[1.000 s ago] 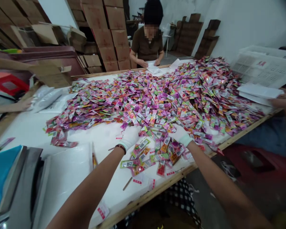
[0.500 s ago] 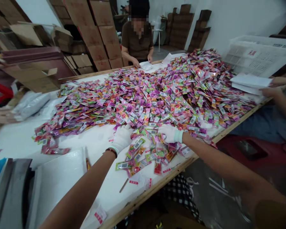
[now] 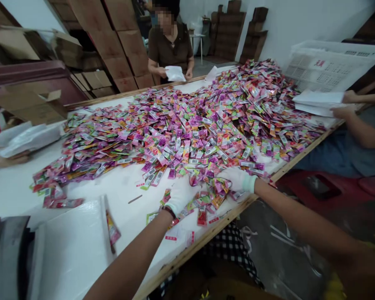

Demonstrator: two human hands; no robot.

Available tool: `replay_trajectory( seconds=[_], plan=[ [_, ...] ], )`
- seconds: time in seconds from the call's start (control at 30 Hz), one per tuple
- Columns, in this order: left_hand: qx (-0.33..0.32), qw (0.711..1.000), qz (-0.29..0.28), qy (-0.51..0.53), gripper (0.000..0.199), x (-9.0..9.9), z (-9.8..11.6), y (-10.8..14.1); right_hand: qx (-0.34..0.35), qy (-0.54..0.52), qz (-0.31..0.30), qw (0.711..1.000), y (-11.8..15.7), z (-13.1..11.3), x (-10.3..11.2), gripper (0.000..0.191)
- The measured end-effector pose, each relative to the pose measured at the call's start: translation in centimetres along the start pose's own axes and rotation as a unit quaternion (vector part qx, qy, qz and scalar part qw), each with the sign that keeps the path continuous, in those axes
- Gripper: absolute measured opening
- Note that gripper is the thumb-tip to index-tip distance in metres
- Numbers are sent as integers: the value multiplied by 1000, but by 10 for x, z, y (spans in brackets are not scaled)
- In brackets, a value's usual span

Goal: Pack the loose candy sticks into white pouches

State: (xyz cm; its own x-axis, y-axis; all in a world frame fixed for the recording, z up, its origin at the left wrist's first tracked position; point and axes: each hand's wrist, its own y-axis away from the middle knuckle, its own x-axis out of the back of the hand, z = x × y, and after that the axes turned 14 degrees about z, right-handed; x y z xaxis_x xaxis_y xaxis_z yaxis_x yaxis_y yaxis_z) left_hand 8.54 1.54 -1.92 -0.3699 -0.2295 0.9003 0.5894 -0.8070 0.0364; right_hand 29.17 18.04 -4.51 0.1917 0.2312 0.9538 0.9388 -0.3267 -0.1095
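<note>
Left hand (image 3: 181, 194): white knit-textured glove, dark beaded band at the wrist; lies palm down, fingers loosely spread, on a small cluster of sachets (image 3: 206, 199) near the table's front edge. Whether it has closed on any sachet cannot be told.

Right hand (image 3: 237, 178): same white glove; rests flat on the right side of that cluster, fingers extended, nothing visibly pinched.

Sachets: small flat rectangular packets of glossy foil film, in pink, purple, green, orange and red, many bearing white barcode panels. The cluster lies between and under both hands, just beside the large heap (image 3: 193, 121) of like packets that covers the middle and far right of the table.

Table (image 3: 125, 187): smooth white top, bare wooden rim.

White flat pouches (image 3: 71, 250): stacked at front left, matte, rectangular.

Cardboard cartons (image 3: 125, 46): brown, stacked behind.

Person across the table: brown shirt, holds a white bag (image 3: 174, 73).

Co-worker at right: bare forearms, holds flat white bags (image 3: 318, 102).
</note>
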Motion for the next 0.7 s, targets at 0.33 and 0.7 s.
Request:
replay_trajectory(
  seconds=[0.33, 0.7],
  plan=[
    [-84, 985, 4, -149, 28, 8, -11, 2, 52, -26, 90, 994, 27, -3, -9, 30],
    [-347, 937, -4, -47, 28, 21, 14, -17, -354, -346, 213, 842, -6, -17, 18, 35]
  ],
)
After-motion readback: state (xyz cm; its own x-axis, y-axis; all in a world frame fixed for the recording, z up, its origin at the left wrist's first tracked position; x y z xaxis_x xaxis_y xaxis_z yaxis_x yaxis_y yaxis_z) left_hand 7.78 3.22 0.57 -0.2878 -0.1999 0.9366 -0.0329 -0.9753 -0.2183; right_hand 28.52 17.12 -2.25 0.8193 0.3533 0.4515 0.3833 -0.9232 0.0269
